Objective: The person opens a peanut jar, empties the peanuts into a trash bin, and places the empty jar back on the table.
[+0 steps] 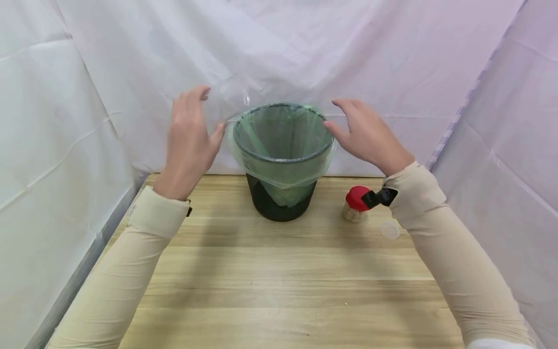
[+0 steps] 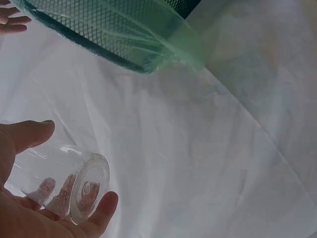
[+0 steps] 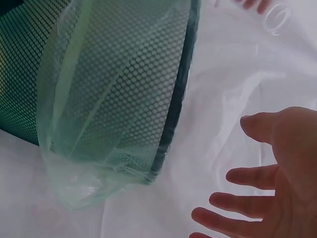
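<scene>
Left wrist: jar (image 2: 64, 161) within grip (image 2: 25, 218)

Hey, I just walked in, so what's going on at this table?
A person's left hand holds a clear container, outside the bin. The right hand is empty, fingers spread near the bin's other side. A green liner is folded over the bin's rim. A red-lidded jar and a small clear disc sit on the table.
</scene>
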The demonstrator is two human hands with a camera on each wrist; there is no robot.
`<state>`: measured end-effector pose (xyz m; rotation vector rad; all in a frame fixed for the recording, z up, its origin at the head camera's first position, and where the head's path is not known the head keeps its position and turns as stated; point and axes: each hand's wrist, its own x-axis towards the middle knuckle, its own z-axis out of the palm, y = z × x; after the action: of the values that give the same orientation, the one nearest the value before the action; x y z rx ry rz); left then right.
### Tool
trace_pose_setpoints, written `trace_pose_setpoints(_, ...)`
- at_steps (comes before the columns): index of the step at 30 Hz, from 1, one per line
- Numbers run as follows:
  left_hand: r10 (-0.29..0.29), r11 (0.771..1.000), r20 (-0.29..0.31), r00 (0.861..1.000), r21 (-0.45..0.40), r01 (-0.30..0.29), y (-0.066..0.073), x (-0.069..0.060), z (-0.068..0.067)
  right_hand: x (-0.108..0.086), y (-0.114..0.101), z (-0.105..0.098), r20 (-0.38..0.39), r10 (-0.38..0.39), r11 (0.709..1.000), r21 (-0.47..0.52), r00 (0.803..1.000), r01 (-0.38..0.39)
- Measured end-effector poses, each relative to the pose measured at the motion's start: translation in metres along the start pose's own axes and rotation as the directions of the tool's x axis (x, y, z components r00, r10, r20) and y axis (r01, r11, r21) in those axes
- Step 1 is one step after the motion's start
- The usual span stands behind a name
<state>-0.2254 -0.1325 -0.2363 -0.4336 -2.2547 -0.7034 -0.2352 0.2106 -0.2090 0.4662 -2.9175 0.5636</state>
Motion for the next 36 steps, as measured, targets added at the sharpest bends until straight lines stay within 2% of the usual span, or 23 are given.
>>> trace_pose_setpoints(4, -0.071, 0.995, -0.006, 0.997, -0.077, 0.07, -0.004, -0.018, 0.004, -0.017, 0.002, 0.004, -0.04, -0.004, 1.0, 0.028, 0.999, 0.005)
trace_pose_setpoints(13, -0.21, 0.955, 0.055, 0.976, -0.201, 0.217, -0.014, -0.057, 0.017, -0.056, 0.013, 0.015, -0.098, -0.015, 0.997, 0.069, 0.995, 0.022)
trace_pose_setpoints(15, -0.245, 0.941, 0.082, 0.966, -0.221, 0.257, -0.018, -0.068, 0.019, -0.062, 0.016, 0.021, -0.1, -0.019, 0.997, 0.068, 0.995, 0.025)
trace_pose_setpoints(21, -0.353, 0.895, 0.152, 0.923, -0.231, 0.381, -0.032, -0.1, 0.028, -0.08, 0.026, 0.045, -0.084, -0.013, 0.996, 0.089, 0.996, 0.02)
trace_pose_setpoints(27, -0.39, 0.875, 0.188, 0.901, -0.229, 0.427, -0.048, -0.133, 0.041, -0.097, 0.037, 0.071, -0.058, 0.007, 0.994, 0.112, 0.998, 0.0)
trace_pose_setpoints(33, -0.388, 0.876, 0.266, 0.882, -0.19, 0.443, -0.061, -0.163, 0.051, -0.108, 0.045, 0.095, -0.041, -0.012, 0.995, 0.098, 0.999, 0.016)
trace_pose_setpoints(36, -0.399, 0.877, 0.317, 0.86, -0.142, 0.459, -0.066, -0.175, 0.053, -0.111, 0.047, 0.103, -0.011, -0.012, 0.995, 0.098, 1.0, 0.013)
